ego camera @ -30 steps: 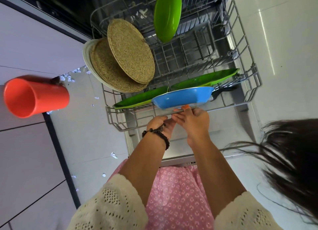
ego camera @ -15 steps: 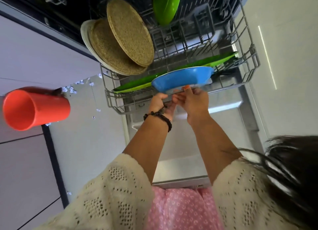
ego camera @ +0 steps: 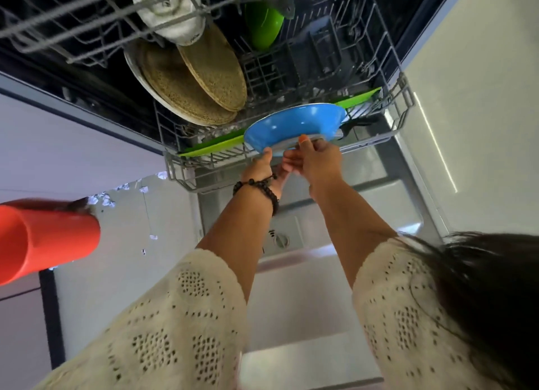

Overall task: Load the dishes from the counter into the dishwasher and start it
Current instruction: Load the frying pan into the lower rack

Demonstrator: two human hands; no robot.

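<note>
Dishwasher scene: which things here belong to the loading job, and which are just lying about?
Job: lower rack, blue pan, green plate, woven mats, left hand, right hand.
Lying about: orange cup, white scraps on floor.

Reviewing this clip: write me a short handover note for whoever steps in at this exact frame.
Left hand and right hand both grip the front rail of the lower rack, which sits partly inside the dishwasher.
Loaded: blue pan, green tray, woven mats, green plate.
An orange cup remains at the left, outside the machine.
Left: seat the rack, load the cup, shut the door, start.
</note>
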